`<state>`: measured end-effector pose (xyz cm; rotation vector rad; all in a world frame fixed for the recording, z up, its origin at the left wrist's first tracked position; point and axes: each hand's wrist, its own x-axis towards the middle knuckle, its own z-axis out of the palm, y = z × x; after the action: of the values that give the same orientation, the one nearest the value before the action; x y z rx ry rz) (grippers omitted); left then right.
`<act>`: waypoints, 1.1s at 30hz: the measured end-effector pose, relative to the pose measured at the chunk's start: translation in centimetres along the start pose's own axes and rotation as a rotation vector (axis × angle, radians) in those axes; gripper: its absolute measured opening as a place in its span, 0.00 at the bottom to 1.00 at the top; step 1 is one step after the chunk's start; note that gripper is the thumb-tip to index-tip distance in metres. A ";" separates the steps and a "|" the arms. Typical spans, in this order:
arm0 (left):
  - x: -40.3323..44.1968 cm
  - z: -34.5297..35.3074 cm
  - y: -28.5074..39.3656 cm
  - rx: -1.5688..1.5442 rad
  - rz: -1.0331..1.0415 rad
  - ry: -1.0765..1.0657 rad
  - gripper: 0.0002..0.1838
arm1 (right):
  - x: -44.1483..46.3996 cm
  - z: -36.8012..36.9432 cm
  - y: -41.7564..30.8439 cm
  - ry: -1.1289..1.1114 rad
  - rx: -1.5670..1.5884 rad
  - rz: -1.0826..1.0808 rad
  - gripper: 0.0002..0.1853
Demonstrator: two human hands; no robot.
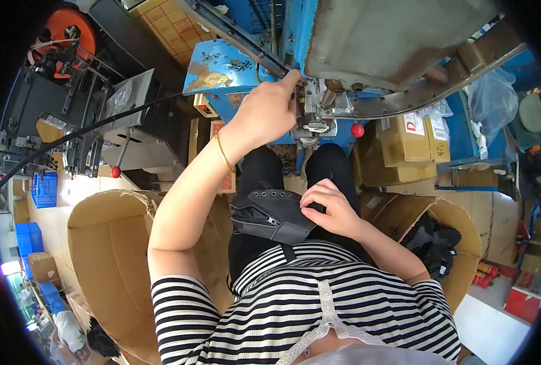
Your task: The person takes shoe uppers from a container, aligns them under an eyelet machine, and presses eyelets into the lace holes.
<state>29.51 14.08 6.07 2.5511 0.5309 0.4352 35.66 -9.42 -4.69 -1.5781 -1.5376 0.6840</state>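
My left hand (269, 112) reaches up to the blue eyelet machine (234, 94). Its fingers bend over at the lower end of a sloping metal rail (246, 39), beside the metal machine head (312, 112). What lies under those fingertips is hidden. On my lap is a black shoe upper (273, 216) with a row of metal eyelets along one edge and a zipper. My right hand (331, 210) is closed on the upper's right side, thumb and fingers bent around the edge.
Small dark eyelets (240, 65) lie scattered on the machine's blue top. A red ball knob (357, 130) sticks out right of the head. Cardboard boxes (410, 143) stand at right. Open cartons flank me; the right carton (465, 228) holds black pieces (435, 243). Another machine (57, 115) stands left.
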 end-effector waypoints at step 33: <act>-14.1 8.3 -2.7 -0.142 -0.067 -0.308 0.20 | 7.6 -9.5 -3.5 0.868 0.694 0.021 0.21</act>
<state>19.72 6.66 -5.01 2.3947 0.4514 0.0509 42.51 -3.85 4.42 -1.1063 -0.5470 0.3809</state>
